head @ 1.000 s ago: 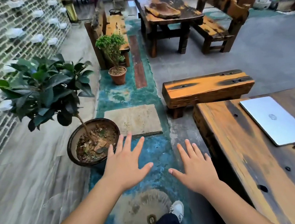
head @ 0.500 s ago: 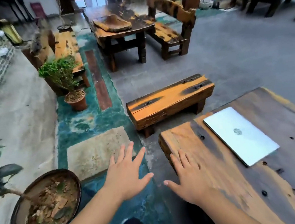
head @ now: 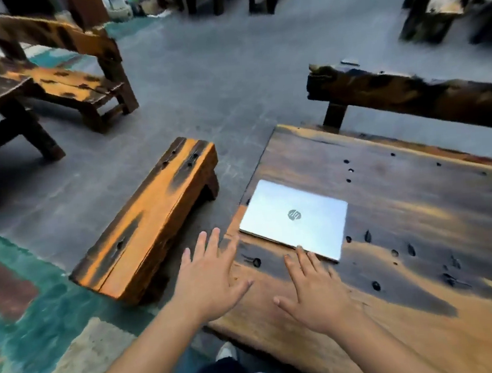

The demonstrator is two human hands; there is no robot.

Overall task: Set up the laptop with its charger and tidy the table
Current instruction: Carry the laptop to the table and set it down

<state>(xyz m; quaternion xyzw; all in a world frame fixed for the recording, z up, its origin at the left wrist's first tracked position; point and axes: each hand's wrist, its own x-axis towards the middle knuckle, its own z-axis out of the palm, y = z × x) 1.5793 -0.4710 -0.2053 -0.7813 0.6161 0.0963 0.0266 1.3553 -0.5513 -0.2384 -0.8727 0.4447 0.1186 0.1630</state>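
Two hands: both bare, empty, fingers spread apart, palms down
Left hand [head: 210,281]: over the table's left edge, part of it above the gap beside the low bench; well short of the laptop
Right hand [head: 314,289]: over the tabletop, fingertips [head: 299,248] at the laptop's near edge; whether they touch it cannot be told
Nearer hand: right, by judgement the one placed to lift the lid
Laptop [head: 295,216]: closed, flat on the table near its left end, ahead of the right hand and slightly to its right
Laptop axis: long side runs from near-right to far-left, skewed to the table edge; round logo on the lid
Laptop material: thin silver shell, smooth, matte, rounded corners
Table [head: 425,274]: thick plank slab, dark stain worn to orange, pitted with small dark holes
Low bench [head: 149,221]: solid block of the same scorched orange wood, on the floor left of the table
Backed bench [head: 409,94]: dark, rough-edged rail behind the table's far side
Charger: none in view
Floor [head: 223,78]: grey slabs, a teal patch to the left
Stage: judged early, lid shut, nothing plugged
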